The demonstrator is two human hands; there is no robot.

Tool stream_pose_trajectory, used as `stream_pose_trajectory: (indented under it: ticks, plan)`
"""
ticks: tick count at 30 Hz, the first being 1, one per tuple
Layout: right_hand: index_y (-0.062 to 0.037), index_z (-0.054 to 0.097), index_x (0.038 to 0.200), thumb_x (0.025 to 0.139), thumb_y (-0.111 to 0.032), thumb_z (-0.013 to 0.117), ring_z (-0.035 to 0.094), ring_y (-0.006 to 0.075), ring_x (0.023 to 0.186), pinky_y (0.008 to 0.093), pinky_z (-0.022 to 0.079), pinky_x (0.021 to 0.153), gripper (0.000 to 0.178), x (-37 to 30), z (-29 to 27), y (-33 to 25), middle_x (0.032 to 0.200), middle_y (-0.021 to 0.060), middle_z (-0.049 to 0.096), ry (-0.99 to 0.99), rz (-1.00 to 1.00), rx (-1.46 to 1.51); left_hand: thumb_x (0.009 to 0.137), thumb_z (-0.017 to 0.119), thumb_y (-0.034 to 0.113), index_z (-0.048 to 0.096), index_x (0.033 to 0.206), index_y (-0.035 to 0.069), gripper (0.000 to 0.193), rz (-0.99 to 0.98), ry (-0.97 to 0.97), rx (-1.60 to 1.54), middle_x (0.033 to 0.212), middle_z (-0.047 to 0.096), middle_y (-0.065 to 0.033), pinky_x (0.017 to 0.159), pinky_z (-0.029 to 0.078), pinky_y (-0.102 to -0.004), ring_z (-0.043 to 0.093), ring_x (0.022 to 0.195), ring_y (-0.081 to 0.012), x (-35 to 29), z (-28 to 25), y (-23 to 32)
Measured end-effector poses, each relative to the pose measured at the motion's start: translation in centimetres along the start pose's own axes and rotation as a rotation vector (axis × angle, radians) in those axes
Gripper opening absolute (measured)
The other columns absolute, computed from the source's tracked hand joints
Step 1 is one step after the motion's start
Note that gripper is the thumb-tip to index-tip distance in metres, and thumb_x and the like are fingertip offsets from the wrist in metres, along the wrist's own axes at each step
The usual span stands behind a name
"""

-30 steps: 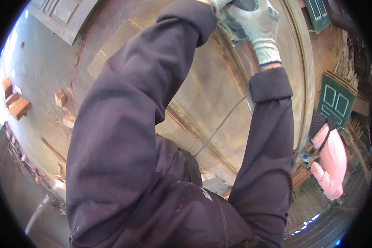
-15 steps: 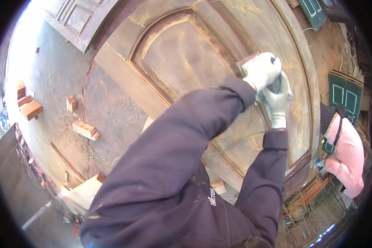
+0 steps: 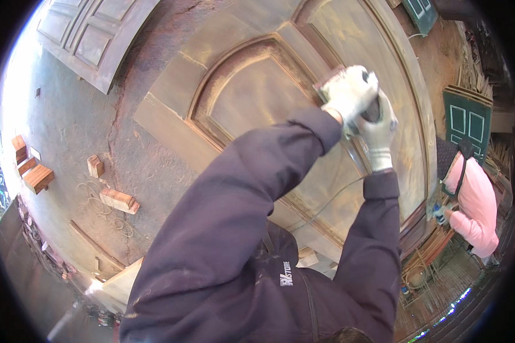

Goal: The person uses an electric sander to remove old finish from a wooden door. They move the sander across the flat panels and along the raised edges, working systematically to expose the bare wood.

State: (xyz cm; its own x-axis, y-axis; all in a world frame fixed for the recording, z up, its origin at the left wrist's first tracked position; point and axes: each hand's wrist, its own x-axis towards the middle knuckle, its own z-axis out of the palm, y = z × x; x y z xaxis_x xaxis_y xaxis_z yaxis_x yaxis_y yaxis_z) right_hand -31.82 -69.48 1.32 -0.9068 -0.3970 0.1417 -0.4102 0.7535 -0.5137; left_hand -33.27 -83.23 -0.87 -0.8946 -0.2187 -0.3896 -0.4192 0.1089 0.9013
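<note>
While you seem to sand the wooden door, your left hand and right hand wrap closed fingers around the sander over the door's middle strip; the next move likely needs steady pushing.

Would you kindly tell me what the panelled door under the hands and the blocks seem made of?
Panelled door: probably wood with a dull, patchy brown finish, judging by its mouldings and joint lines.
Blocks: likely bare wood, given their streaky orange-brown faces.
</note>
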Motion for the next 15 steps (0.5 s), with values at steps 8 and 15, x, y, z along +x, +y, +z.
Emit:
stream_pose_trajectory:
  ticks: [8, 15]
  plan:
    - [-0.0134, 0.066, 0.126, 0.067, -0.04, 0.087, 0.07, 0.0331, 0.104, 0.0431, 0.055, 0.092, 0.068, 14.3, 9.5, -11.4, 0.115, 0.0142, 0.071, -0.07, -0.283, 0.015, 0.099, 0.044, 0.035, 0.069, 0.083, 0.002, 0.044, 0.565, 0.424, 0.232, 0.089, 0.069, -0.0234, 0.08, 0.05, -0.0506, 0.067, 0.089, -0.0426, 12.0, -16.9, -4.9]
    - [-0.01, 0.053, 0.143, 0.066, -0.024, 0.091, 0.065, 0.0285, 0.122, 0.0404, 0.05, 0.105, 0.087, 12.0, 5.7, -5.9, 0.128, 0.0154, 0.069, -0.401, -0.061, 0.165, 0.092, 0.056, 0.042, 0.073, 0.086, 0.002, 0.043, 0.205, 0.309, -0.178, 0.085, 0.072, -0.0219, 0.08, 0.055, -0.0428, 0.07, 0.082, -0.0381, 7.1, -15.5, -1.7]
